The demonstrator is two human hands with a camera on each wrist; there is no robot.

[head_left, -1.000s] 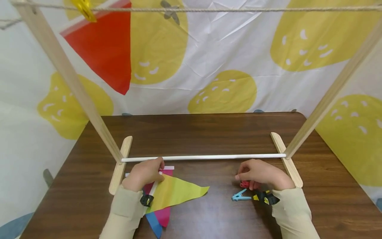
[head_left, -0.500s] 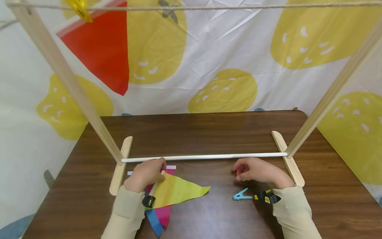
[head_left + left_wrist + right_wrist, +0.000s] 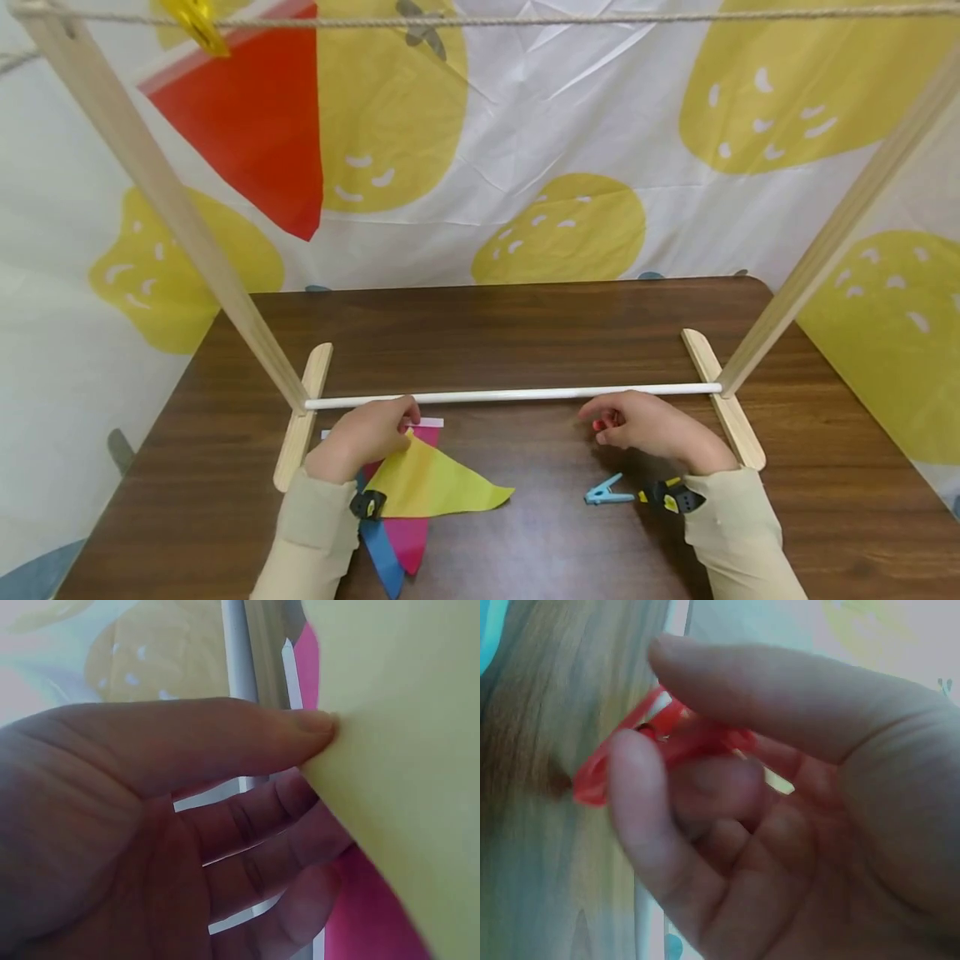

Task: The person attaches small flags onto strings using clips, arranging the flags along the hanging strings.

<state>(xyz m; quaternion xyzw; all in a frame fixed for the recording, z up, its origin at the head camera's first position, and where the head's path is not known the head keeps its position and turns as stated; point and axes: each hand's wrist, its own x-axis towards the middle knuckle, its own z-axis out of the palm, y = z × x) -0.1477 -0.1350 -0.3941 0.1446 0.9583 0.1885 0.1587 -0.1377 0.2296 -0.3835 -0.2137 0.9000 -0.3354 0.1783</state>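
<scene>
My left hand (image 3: 366,440) pinches a yellow pennant (image 3: 435,485) between thumb and fingers near its upper edge. Its tip points right, over a pink pennant (image 3: 409,543) and a blue pennant (image 3: 381,557) lying on the table. In the left wrist view the thumb presses on the yellow pennant's edge. My right hand (image 3: 651,429) holds a red clothespin (image 3: 592,778) in curled fingers, just above the table; the fingers partly hide it. A light blue clothespin (image 3: 606,492) lies on the table below that hand.
A wooden frame with a left post (image 3: 172,204), a right post (image 3: 825,225) and a white rod (image 3: 517,395) stands on the table. From its string (image 3: 525,20) hangs a red pennant (image 3: 247,125), beside a gold clip (image 3: 197,27). A patterned cloth (image 3: 420,250) forms the backdrop.
My right hand has lifted the red clothespin off the table and shifted it within the fingers. The yellow pennant's tip has swung slightly left and down; the left hand has barely moved.
</scene>
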